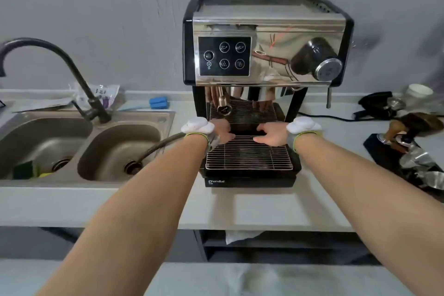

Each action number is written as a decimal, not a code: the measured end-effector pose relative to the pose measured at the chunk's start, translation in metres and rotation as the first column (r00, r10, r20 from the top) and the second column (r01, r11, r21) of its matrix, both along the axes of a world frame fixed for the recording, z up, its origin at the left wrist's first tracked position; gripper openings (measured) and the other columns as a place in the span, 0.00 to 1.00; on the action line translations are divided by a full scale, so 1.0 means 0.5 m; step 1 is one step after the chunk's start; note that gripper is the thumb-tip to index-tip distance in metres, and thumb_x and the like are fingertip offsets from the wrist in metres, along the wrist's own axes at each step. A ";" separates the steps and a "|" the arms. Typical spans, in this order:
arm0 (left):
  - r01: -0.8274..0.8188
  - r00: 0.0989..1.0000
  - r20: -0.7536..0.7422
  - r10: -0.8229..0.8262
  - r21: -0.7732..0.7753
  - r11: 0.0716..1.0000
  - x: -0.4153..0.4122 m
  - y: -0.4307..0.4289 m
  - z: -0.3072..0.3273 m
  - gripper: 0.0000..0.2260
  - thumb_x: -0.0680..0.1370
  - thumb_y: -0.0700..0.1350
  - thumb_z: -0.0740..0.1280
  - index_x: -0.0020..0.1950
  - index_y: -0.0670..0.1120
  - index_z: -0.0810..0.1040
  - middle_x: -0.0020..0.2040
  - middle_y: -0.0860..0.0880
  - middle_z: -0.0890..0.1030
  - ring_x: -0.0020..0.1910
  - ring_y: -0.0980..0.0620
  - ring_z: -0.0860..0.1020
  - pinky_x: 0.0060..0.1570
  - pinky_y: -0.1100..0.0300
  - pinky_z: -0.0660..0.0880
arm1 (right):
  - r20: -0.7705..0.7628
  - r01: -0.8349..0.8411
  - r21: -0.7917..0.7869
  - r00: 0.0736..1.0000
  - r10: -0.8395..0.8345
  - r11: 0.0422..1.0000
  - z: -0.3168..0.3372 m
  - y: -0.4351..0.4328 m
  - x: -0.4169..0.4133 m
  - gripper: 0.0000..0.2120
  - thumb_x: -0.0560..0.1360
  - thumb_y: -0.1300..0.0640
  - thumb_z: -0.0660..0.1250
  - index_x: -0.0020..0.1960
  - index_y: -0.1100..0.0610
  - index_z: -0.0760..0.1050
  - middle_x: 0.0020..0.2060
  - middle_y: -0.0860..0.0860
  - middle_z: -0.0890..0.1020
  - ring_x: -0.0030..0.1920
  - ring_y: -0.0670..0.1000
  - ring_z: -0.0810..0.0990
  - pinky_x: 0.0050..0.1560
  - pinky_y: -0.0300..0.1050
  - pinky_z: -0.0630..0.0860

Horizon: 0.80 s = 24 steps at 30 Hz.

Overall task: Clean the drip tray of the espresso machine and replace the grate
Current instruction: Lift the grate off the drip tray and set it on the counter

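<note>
Both forearms are reaching forward from the camera, over the bench (252, 209) edge, toward the espresso machine (266, 38), which is serving as the landmark.

Left of the machine, a double sink (14, 182) is sitting in the bench, with a dark faucet (55, 55) arching over it and a hose trailing into the nearer basin. A blue item (158, 102) is lying behind the sink, just left of the machine's base.

At the machine's front, the wire grate (248, 156) is lying flat on the black drip tray (249, 179), which is seated at the foot of the machine and projecting toward the camera. The left hand (222, 132) is resting on the grate's rear left corner. The right hand (270, 136) is resting on its rear right corner. Both wrists are wearing white sensor bands. Each grip appears to be closing lightly on the grate's rear edge; whether the fingers are hooked under the wires cannot be told.

Judged step: seating or lifting the grate. Recommended practice: keep both hands level and symmetric, so the grate is staying parallel to the tray rim and not jamming. Avoid striking the group head just above the hands.

Right of the machine, a portafilter (403, 134) and crumpled foil are lying on a dark mat.
</note>
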<state>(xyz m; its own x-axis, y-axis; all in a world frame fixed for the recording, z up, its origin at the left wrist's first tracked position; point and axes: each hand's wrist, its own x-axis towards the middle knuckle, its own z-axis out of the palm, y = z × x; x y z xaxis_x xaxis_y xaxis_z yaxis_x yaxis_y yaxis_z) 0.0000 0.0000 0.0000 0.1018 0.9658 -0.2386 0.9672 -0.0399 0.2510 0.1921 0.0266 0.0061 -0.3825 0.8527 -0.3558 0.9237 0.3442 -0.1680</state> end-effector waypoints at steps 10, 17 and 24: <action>-0.062 0.996 -0.042 0.074 0.241 0.968 0.040 0.079 -0.218 0.17 0.84 0.52 0.55 0.63 0.44 0.76 0.62 0.42 0.79 0.64 0.41 0.75 0.64 0.50 0.64 | -0.078 0.046 0.214 0.997 -0.030 0.976 -0.187 0.084 -0.027 0.23 0.80 0.41 0.50 0.58 0.56 0.74 0.58 0.58 0.80 0.60 0.61 0.77 0.57 0.53 0.69; -0.093 0.992 -0.041 0.118 0.383 0.919 0.046 0.124 -0.256 0.15 0.83 0.52 0.55 0.54 0.43 0.76 0.53 0.40 0.82 0.55 0.37 0.78 0.55 0.47 0.65 | -0.156 0.068 0.274 0.987 -0.026 0.959 -0.200 0.111 -0.034 0.23 0.80 0.40 0.51 0.45 0.55 0.77 0.49 0.60 0.83 0.54 0.63 0.79 0.52 0.55 0.72; -0.101 0.994 0.013 0.106 0.427 0.899 0.078 0.145 -0.204 0.12 0.79 0.54 0.50 0.44 0.50 0.69 0.47 0.41 0.84 0.50 0.37 0.80 0.49 0.48 0.62 | -0.224 0.017 0.265 0.973 0.044 0.964 -0.108 0.119 0.010 0.21 0.79 0.42 0.55 0.34 0.52 0.72 0.43 0.60 0.83 0.48 0.63 0.80 0.44 0.51 0.74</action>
